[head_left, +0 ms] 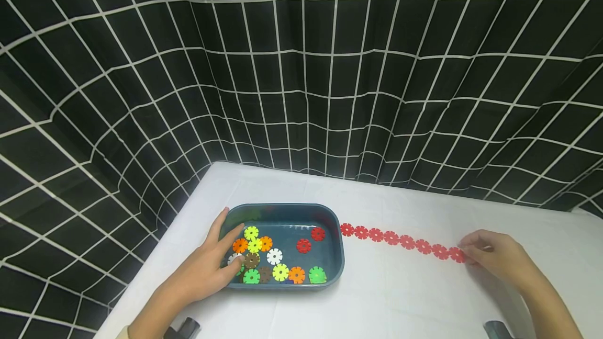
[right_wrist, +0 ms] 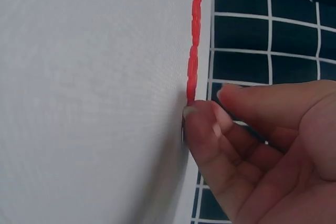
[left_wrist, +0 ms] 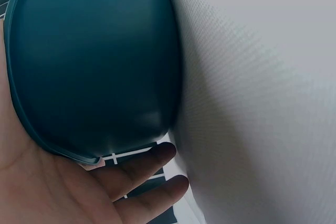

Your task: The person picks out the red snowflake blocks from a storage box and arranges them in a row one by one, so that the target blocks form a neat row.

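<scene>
My left hand [head_left: 204, 273] rests over the left side of a dark teal plastic tray [head_left: 341, 245], its fingers spread across the rim. In the left wrist view, two fingers [left_wrist: 152, 166] extend below the tray's outer wall [left_wrist: 94, 61]. My right hand [head_left: 499, 258] pinches the right end of a chain of red notched snowflake discs [head_left: 407, 241]. Seen edge-on in the right wrist view, the chain [right_wrist: 193, 66] ends at the thumb tip of the right hand [right_wrist: 262, 156]. The chain's far end meets the tray's right rim in the head view.
Inside the tray are loose notched discs: two red ones [head_left: 303, 246], white [head_left: 275, 256], yellow-green [head_left: 280, 272], orange, brown and green. A white cloth covers the table [head_left: 391, 297]. Black curtains with a white grid [head_left: 320, 77] hang behind and left. Two dark objects [head_left: 188, 327] show at the lower edge.
</scene>
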